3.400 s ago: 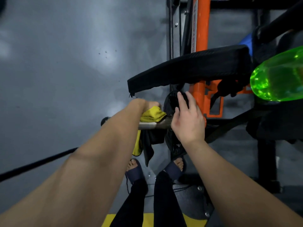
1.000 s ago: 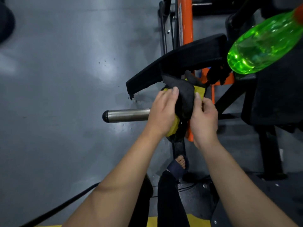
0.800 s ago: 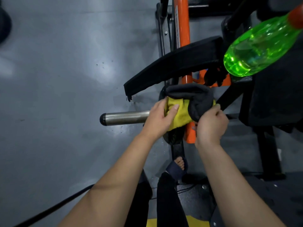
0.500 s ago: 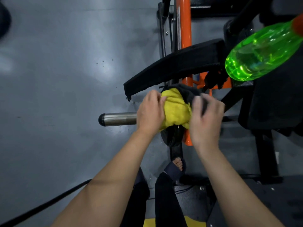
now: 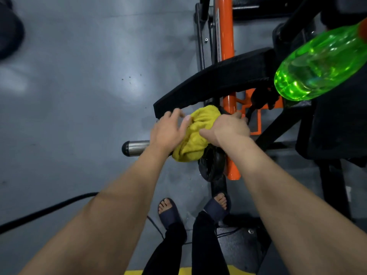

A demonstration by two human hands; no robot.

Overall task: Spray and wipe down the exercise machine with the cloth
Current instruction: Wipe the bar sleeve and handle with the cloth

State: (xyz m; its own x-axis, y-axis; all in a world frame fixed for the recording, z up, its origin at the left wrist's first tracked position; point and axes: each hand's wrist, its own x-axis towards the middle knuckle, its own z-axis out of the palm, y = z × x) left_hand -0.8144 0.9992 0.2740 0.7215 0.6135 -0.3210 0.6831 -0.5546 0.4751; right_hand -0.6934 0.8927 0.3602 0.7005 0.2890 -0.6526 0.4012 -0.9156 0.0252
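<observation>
A yellow cloth point(image 5: 195, 133) is bunched over the steel bar point(image 5: 135, 148) of the exercise machine, right where the bar meets the orange upright point(image 5: 226, 46). My left hand point(image 5: 168, 131) rests on the cloth's left side with its fingers spread. My right hand point(image 5: 228, 129) grips the cloth's right side. The bar's free end sticks out to the left of my left hand. A black pad point(image 5: 214, 80) slants just above the cloth. The green spray bottle point(image 5: 317, 64) sits at the upper right on the machine, away from both hands.
A black weight plate point(image 5: 212, 167) hangs under the cloth beside the orange post. Black frame members point(image 5: 329, 181) stand at the right. My feet in dark sandals point(image 5: 168, 212) are on the grey floor below. A black cable point(image 5: 45, 211) crosses the floor at the left.
The cloth went from the bar's left part to the junction by the orange post. Both hands refolded it, so the yellow side now faces out and the dark side is hidden.
</observation>
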